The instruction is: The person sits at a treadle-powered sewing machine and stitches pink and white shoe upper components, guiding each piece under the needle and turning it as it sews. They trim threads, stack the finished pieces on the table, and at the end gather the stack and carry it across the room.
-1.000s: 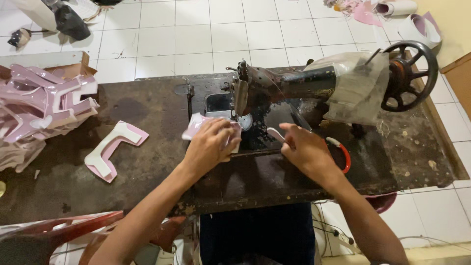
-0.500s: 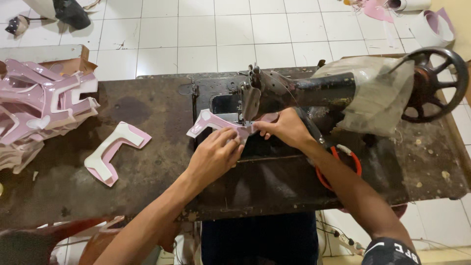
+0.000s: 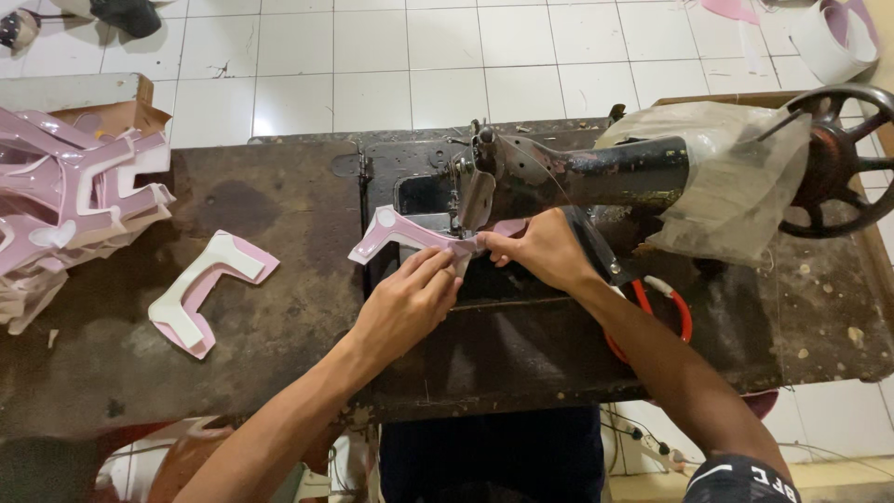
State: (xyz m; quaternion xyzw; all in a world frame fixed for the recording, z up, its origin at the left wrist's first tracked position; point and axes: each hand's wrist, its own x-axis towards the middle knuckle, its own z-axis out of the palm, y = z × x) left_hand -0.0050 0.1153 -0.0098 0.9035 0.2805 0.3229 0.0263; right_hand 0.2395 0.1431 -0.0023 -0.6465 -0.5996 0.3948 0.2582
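1. A worn, dark sewing table [image 3: 279,186] fills most of the view, its top stained and scuffed, standing on a floor of white tiles [image 3: 372,56]
2. On it sits an old black sewing machine [image 3: 577,172], its arm running to the right and partly wrapped in clear plastic sheet [image 3: 736,177], with a rusty handwheel [image 3: 838,158] at the far right end
3. At the left edge of the table a heap of pink and white cut pieces [image 3: 65,205] leans against a cardboard box [image 3: 112,107]
4. One single pink and white cut piece [image 3: 200,293] lies flat by itself on the table, well apart from the machine and between the heap and the hands
5. The left hand [image 3: 405,303] lies palm down in front of the needle area, fingers close together and stretched forward, their tips pressing on the pink piece being sewn [image 3: 400,233]
6. The right hand [image 3: 545,247] is just beside the presser foot, pinching the right end of that same piece between thumb and fingers
7. That piece lies on the machine bed under the needle, its wider end sticking out to the left
8. Red-handled scissors [image 3: 675,312] rest on the table behind the right forearm, partly hidden by it
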